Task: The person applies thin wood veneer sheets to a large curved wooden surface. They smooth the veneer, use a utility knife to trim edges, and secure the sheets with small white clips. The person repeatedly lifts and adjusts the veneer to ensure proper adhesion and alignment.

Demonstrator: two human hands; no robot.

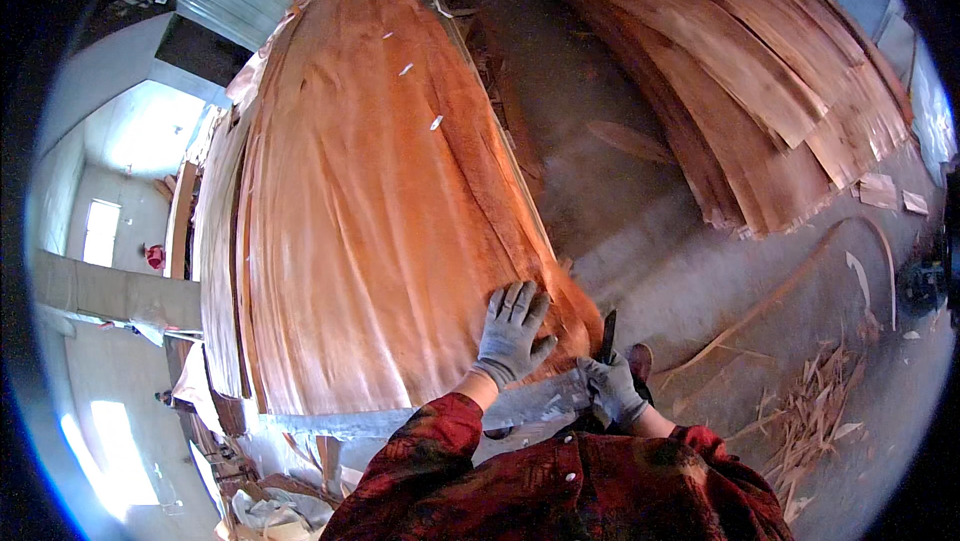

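A broad stack of reddish-brown wood veneer sheets lies before me, its surface rippled. My left hand, in a grey glove, rests on the near right corner of the top sheet with fingers spread. Just right of that corner, my gloved right hand is closed around a knife, whose dark blade points up and away from me. The handle is mostly hidden in the glove. Beside the knife, the veneer's right edge looks darker and uneven.
Another veneer stack stands across a grey floor gap to the right. Scrap strips are heaped on the floor at lower right, near a long curved strip. Crumpled pale sheeting lies at lower left. My shoe shows behind the right hand.
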